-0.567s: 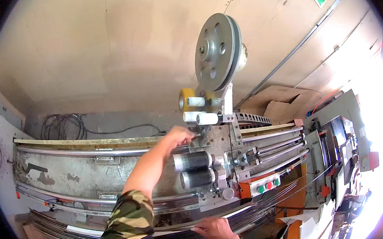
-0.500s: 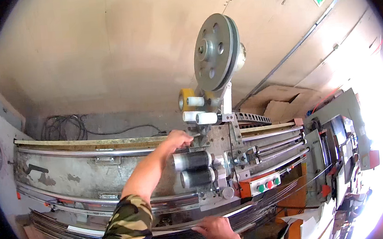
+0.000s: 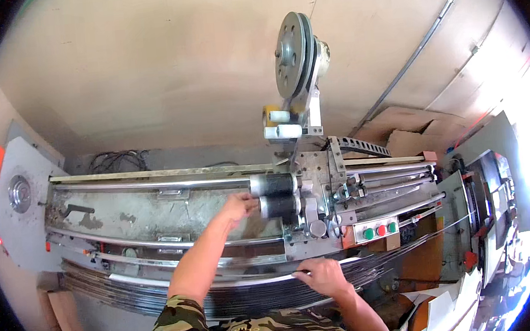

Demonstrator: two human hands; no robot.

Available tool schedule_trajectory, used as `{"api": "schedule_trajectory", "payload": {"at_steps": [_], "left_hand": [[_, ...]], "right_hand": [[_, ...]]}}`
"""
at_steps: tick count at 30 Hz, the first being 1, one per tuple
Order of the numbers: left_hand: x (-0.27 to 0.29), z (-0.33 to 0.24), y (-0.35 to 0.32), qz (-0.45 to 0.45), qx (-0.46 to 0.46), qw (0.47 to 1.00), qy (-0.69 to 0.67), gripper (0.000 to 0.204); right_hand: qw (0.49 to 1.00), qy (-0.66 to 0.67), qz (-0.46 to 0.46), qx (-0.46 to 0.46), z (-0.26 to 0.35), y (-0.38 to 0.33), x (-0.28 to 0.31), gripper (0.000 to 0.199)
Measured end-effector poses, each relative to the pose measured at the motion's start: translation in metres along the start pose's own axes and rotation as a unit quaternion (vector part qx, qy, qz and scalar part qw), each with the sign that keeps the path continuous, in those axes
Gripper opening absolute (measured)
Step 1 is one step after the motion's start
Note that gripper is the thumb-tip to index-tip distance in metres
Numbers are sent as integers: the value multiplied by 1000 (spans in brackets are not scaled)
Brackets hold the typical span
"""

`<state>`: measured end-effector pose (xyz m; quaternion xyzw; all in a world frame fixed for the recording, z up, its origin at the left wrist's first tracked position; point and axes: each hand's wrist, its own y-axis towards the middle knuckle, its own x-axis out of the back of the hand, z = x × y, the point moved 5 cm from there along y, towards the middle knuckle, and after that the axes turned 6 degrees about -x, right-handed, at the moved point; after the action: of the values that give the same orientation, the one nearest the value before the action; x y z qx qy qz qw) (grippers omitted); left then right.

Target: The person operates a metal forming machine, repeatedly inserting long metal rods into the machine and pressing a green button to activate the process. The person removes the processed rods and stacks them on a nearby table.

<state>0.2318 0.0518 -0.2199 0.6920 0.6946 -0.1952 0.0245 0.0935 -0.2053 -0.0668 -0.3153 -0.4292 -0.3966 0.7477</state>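
A long grey metal machine (image 3: 132, 219) stretches across the view, with two dark rollers (image 3: 277, 195) on a carriage and a large pulley wheel (image 3: 293, 54) above it. My left hand (image 3: 238, 205) reaches up to the left end of the rollers, fingers curled against them. My right hand (image 3: 320, 276) rests lower down, fingers pinching a thin pale metal strip (image 3: 249, 283) that lies over a bundle of dark curved strips (image 3: 163, 292) along the machine's front. Both forearms come from the lower edge, in camouflage sleeves.
A control box (image 3: 376, 229) with green and red buttons sits on the carriage's right. A grey end plate (image 3: 21, 197) closes the machine's left end. Cardboard sheets (image 3: 399, 133) lean at the back right; another machine (image 3: 486, 204) stands at right. Cables (image 3: 115, 160) lie behind.
My left hand has dropped from the top of the carriage to the left end of the rollers. My right hand stays on the strips. The camera has tilted down.
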Motion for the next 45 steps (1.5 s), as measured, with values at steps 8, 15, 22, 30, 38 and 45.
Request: {"api": "schedule_trajectory", "payload": {"at_steps": [8,15,22,30,38,45], "left_hand": [[-6,-92,-43,-12,18,966,259,18],[-96,-123,-18,-32,6,954,298,22],[-114,-125,-24,-52,50,953,293,16],[-100,-127,-46,-87,-59,916,388,22],[-141,-140,-55,-13,-227,583,781,14],[-138,-135,-50,47,-272,527,804,13]], "right_hand": [[994,4,-106,39,-40,12,46,24],[990,-9,-140,16,-60,65,105,22],[990,-17,-139,30,-83,122,103,25],[989,9,-136,56,-87,150,107,24],[969,13,-211,128,-88,151,111,21],[943,28,-272,190,-101,161,93,23]]}}
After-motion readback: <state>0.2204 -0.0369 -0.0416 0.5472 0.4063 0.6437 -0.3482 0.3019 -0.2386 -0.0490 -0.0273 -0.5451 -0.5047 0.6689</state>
